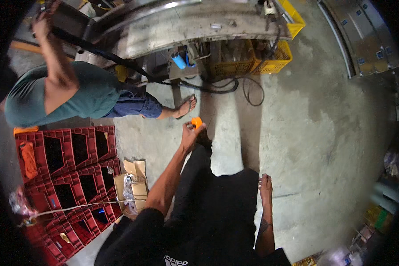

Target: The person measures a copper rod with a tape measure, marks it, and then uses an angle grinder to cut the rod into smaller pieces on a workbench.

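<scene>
Red plastic pallets [68, 148] lie near left, a co-worker [71, 95] far left; mid-scene, the left hand [190, 135] has thumb and fingers closed on a small orange object [197, 122] — holding it seems the step, the next move calling for a secure grip; right, the right hand [265, 188] hangs, fingers loosely bent — contents I cannot tell

Place: we are standing in a workshop
Bench [164, 34]: we are facing its scuffed top
Floor [314, 142]: we are seeing stained concrete
</scene>
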Demonstrator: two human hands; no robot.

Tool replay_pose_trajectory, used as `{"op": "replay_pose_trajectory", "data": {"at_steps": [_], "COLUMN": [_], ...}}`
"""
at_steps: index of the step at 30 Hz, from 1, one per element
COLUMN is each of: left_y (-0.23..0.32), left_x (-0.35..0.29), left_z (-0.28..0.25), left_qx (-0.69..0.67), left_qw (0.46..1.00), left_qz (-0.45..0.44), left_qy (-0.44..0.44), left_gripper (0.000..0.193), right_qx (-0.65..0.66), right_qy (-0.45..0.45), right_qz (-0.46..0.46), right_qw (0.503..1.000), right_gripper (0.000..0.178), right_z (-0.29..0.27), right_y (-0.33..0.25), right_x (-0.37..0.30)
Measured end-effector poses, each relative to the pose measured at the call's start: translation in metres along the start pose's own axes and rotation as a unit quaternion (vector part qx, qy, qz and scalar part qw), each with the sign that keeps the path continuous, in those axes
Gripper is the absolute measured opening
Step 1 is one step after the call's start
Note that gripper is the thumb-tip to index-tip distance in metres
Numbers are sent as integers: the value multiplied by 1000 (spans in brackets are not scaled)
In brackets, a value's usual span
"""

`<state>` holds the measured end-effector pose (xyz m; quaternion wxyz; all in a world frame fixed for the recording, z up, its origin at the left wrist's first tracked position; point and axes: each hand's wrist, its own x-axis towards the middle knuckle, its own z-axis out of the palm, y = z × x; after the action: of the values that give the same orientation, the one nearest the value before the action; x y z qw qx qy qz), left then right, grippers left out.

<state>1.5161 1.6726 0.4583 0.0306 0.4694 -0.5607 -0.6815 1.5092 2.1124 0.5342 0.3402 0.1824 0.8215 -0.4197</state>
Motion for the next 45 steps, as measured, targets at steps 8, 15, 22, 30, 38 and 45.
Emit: {"op": "replay_pose_trajectory", "data": {"at_steps": [8,15,22,30,38,45], "left_y": [-31,-59,-40,-93,-120,-146], "left_x": [273,525,613,713,491,296], "left_z": [-68,-157,-136,-185,-134,-49], "left_qx": [297,387,569,699,670,492], "left_qw": [945,873,756,601,661,753], "left_qz": [38,156,124,108,326,373], "left_qy": [135,251,300,372,83,-229], "left_gripper": [76,83,84,65,59,50], "right_qx": [-272,-276,-311,-245,-287,-84], "right_qy": [2,56,132,134,123,109], "right_qz": [-30,-41,-68,-53,18,81], "right_qw": [962,959,939,959,950,987], "right_gripper": [56,61,58,63,63,57], "right_z": [154,195,220,219,213,239], "right_y": [-48,-61,-43,-56,-79,-53], "right_x": [-19,71,114,121,42,-56]}}
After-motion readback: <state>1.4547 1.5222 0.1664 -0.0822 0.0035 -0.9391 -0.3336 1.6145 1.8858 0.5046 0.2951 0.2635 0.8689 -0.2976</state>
